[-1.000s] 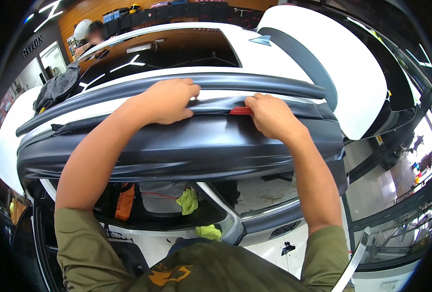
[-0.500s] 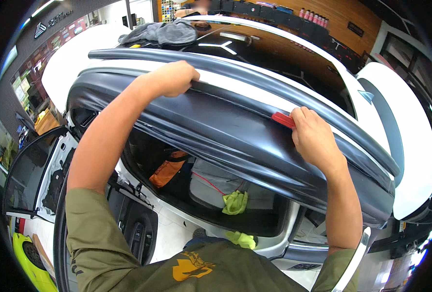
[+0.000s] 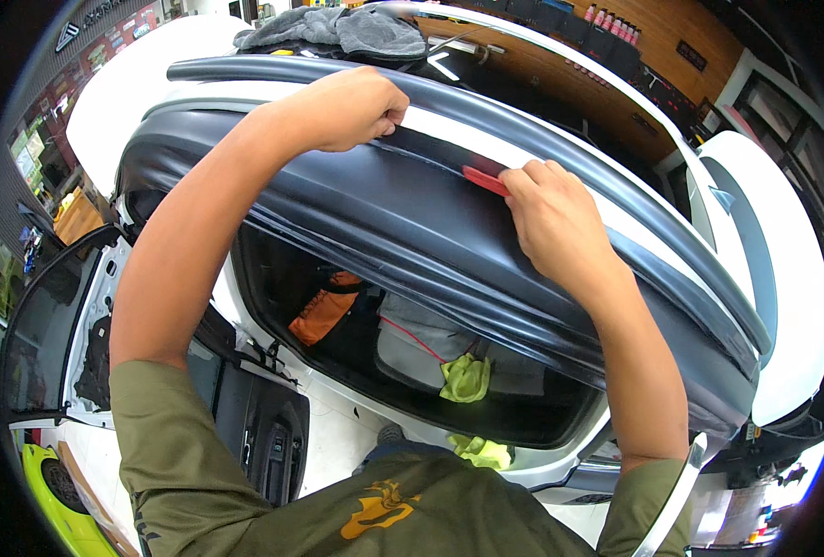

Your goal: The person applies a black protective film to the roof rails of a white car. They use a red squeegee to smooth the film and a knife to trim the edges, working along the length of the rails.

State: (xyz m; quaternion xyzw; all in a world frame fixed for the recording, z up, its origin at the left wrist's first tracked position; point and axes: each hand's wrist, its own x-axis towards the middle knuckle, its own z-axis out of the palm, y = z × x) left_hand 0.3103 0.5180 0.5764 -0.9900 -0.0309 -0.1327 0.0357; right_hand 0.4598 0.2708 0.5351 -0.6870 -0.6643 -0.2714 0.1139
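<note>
A satin dark blue-grey film (image 3: 403, 227) lies across the upper side of a white car, its lower part hanging in folds over the door opening. Along its upper edge, my left hand (image 3: 361, 110) is closed with the fingers curled in a pinch, apparently on the film's edge. My right hand (image 3: 556, 213) grips a flat red squeegee (image 3: 483, 180), whose tip touches the film near that edge. Above both hands, past a strip of bare white paint (image 3: 458, 135), runs a second long dark band (image 3: 523, 121).
Grey cloths (image 3: 338, 32) rest on the car beyond the dark band. Through the opening show a seat with a yellow-green cloth (image 3: 466, 378) and an orange item (image 3: 324, 314). A car door (image 3: 50, 325) stands swung out at left. A yellow-green car (image 3: 55, 483) is at lower left.
My right hand and the squeegee have moved left along the film's upper edge, nearer my left hand. My left hand has shifted slightly right and up, and the view has tilted a little.
</note>
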